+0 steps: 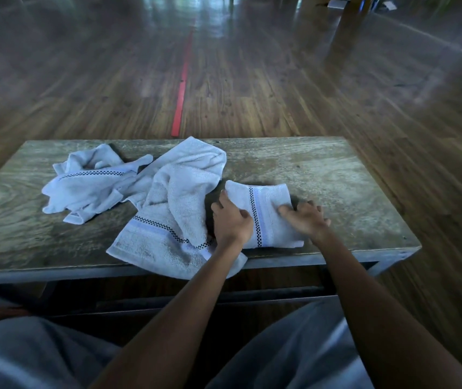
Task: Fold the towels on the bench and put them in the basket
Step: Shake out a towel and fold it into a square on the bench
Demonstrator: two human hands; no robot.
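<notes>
- Here, a small folded pale-blue terry towel [263,204] with a black-checked stripe lies under both hands on the weathered wooden bench [350,186].
- The left hand [232,217] grips its edge with curled fingers; the right hand [305,220] presses it, fingers spread.

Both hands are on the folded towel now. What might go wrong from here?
1. The folded towel, with the left hand and right hand at its sides, may sag open if lifted that way.
2. The crumpled middle towel hangs over the near edge of the bench under the left forearm; a brush might drag it off.
3. No basket is in view.
</notes>
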